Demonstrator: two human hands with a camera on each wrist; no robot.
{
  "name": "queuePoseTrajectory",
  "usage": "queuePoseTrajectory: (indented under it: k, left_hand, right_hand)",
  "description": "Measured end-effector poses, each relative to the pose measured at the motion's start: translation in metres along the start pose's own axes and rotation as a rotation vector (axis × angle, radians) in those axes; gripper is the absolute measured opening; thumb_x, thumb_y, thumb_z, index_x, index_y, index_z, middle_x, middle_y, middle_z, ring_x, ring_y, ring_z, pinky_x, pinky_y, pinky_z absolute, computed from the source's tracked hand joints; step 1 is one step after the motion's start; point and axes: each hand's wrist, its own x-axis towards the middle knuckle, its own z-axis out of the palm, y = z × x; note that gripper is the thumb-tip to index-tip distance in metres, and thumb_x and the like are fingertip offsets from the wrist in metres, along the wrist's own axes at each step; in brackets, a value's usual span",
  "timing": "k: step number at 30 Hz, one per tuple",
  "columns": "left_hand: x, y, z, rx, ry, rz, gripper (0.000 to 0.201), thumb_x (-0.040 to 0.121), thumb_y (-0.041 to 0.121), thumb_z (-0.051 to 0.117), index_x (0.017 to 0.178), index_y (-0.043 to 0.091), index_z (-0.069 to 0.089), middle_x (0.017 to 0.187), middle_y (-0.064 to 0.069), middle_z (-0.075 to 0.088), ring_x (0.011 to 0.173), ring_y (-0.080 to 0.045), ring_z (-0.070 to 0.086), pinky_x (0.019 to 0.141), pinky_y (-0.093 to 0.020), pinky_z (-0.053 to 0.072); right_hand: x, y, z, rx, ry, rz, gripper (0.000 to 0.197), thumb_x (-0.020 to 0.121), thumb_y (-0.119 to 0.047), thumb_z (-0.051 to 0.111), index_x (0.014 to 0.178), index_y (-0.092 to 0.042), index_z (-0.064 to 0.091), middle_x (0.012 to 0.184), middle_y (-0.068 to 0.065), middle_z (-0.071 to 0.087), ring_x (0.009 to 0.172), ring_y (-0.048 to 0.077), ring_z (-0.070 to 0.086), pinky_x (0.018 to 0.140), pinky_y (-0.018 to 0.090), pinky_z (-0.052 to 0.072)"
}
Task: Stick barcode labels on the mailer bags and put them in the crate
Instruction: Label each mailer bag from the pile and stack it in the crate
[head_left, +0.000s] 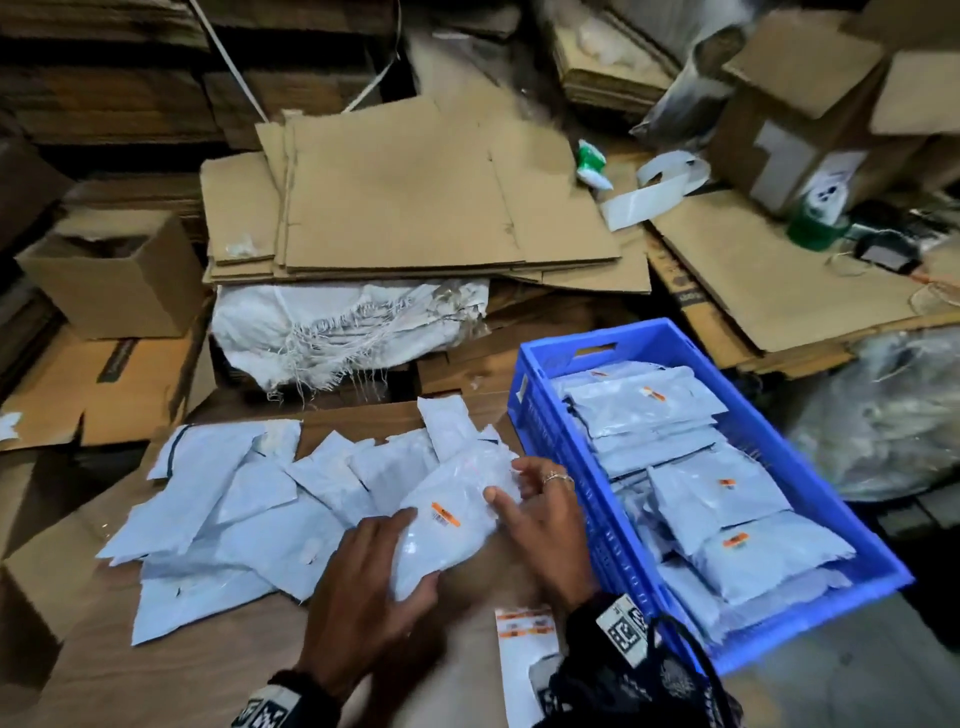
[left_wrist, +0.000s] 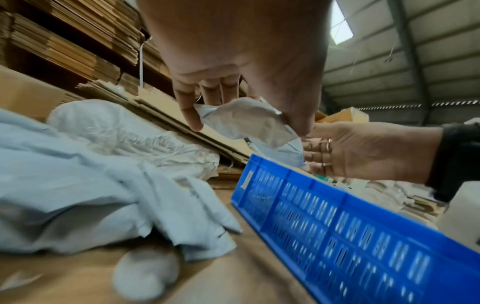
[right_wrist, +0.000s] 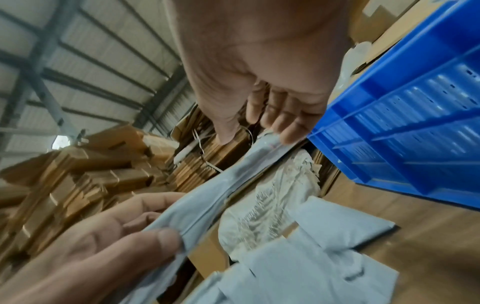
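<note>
Both hands hold one pale grey mailer bag (head_left: 457, 499) above the cardboard work surface, just left of the blue crate (head_left: 566, 457). An orange barcode label (head_left: 444, 514) is stuck on its face. My left hand (head_left: 402, 551) grips the bag's near end between thumb and fingers, as the left wrist view shows on the mailer bag (left_wrist: 246, 119). My right hand (head_left: 506, 480) pinches the far edge of the mailer bag (right_wrist: 221, 185). The crate holds several labelled mailers (head_left: 717, 493). A pile of unlabelled mailers (head_left: 234, 499) lies to the left. A label sheet (head_left: 524, 631) lies near my right wrist.
Flattened cardboard sheets (head_left: 405, 197) and a white woven sack (head_left: 353, 327) lie behind the pile. Open cartons (head_left: 114, 270) stand at the left and back right, with a green tape roll (head_left: 815, 228) there. A clear plastic bundle (head_left: 893, 410) sits right of the crate.
</note>
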Motion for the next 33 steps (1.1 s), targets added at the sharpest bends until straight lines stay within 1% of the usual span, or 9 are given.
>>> queuePoseTrajectory:
  k: [3,5,8,10,13,18,23,28,33]
  left_hand:
    - [0.032,0.023,-0.002,-0.023,0.073,0.032,0.069,0.077,0.046,0.074,0.139,0.025,0.053,0.121,0.006,0.057,0.110,-0.018,0.056,0.090,-0.024,0.044]
    - [0.050,0.041,-0.003,-0.035,0.104,0.057,0.068,0.078,0.048,0.070,0.140,0.027,0.053,0.121,0.008,0.055,0.111,-0.017,0.057,0.091,-0.025,0.044]
    - [0.070,0.061,-0.003,-0.038,0.116,0.074,0.071,0.077,0.050,0.070,0.142,0.032,0.049,0.122,0.012,0.052,0.112,-0.014,0.056,0.089,-0.024,0.046]
    - [0.080,0.069,0.001,-0.040,0.118,0.100,0.072,0.077,0.050,0.071,0.143,0.033,0.048,0.122,0.012,0.051,0.113,-0.015,0.057,0.089,-0.025,0.047]
    - [0.094,0.080,0.007,-0.033,0.131,0.115,0.071,0.080,0.057,0.066,0.144,0.034,0.047,0.128,0.012,0.052,0.117,-0.014,0.057,0.090,-0.028,0.051]
    - [0.100,0.085,0.014,-0.052,0.164,0.067,0.068,0.084,0.068,0.057,0.144,0.040,0.046,0.147,0.019,0.044,0.128,-0.001,0.047,0.089,-0.022,0.047]
    - [0.080,0.063,0.018,-0.074,0.113,-0.015,0.060,0.082,0.061,0.053,0.140,0.051,0.043,0.142,0.027,0.043,0.112,0.009,0.053,0.077,-0.004,0.045]
    - [0.055,0.032,0.031,-0.099,0.105,-0.057,0.060,0.087,0.066,0.047,0.144,0.058,0.032,0.145,0.031,0.030,0.115,0.025,0.039,0.096,0.007,0.023]
    - [0.036,0.018,0.034,-0.079,0.137,-0.103,0.053,0.096,0.074,0.025,0.144,0.054,0.034,0.146,0.030,0.030,0.113,0.032,0.035,0.086,0.010,0.029]
  right_hand:
    - [0.010,-0.010,-0.008,0.138,0.081,0.141,0.094,0.061,-0.064,0.083,0.138,-0.029,0.045,0.125,-0.007,0.053,0.111,0.008,0.057,0.097,0.028,0.050]
    - [0.015,-0.016,-0.012,0.262,0.123,0.221,0.113,0.053,-0.066,0.085,0.146,-0.024,0.037,0.130,-0.007,0.053,0.117,0.008,0.057,0.104,0.036,0.050]
    - [0.022,-0.023,-0.026,0.505,0.104,0.247,0.079,0.071,-0.041,0.090,0.136,-0.012,0.054,0.125,0.000,0.069,0.115,0.017,0.067,0.099,0.039,0.054]
    - [0.024,-0.036,-0.038,0.647,-0.080,0.318,0.046,0.086,-0.029,0.081,0.123,-0.006,0.067,0.114,0.009,0.075,0.106,0.025,0.071,0.089,0.039,0.056]
    - [0.033,-0.043,-0.053,0.695,-0.237,0.403,0.029,0.090,-0.022,0.075,0.111,-0.003,0.074,0.102,0.015,0.076,0.084,0.024,0.072,0.073,0.036,0.058]
    - [0.085,-0.035,-0.090,0.656,0.028,0.384,0.026,0.087,-0.022,0.078,0.099,0.000,0.071,0.090,0.015,0.073,0.077,0.024,0.064,0.063,0.032,0.059]
    - [0.167,-0.007,-0.137,0.671,0.211,0.439,0.023,0.092,-0.014,0.073,0.100,-0.003,0.055,0.087,0.013,0.063,0.065,0.025,0.066,0.064,0.037,0.061]
    - [0.239,0.041,-0.155,0.546,0.206,0.625,0.015,0.095,-0.010,0.066,0.092,0.000,0.055,0.060,0.015,0.063,0.041,0.022,0.065,0.038,0.030,0.054]
    - [0.273,0.081,-0.147,0.427,0.135,0.687,0.016,0.091,-0.002,0.068,0.087,0.011,0.060,0.068,0.024,0.068,0.044,0.026,0.066,0.036,0.030,0.052]
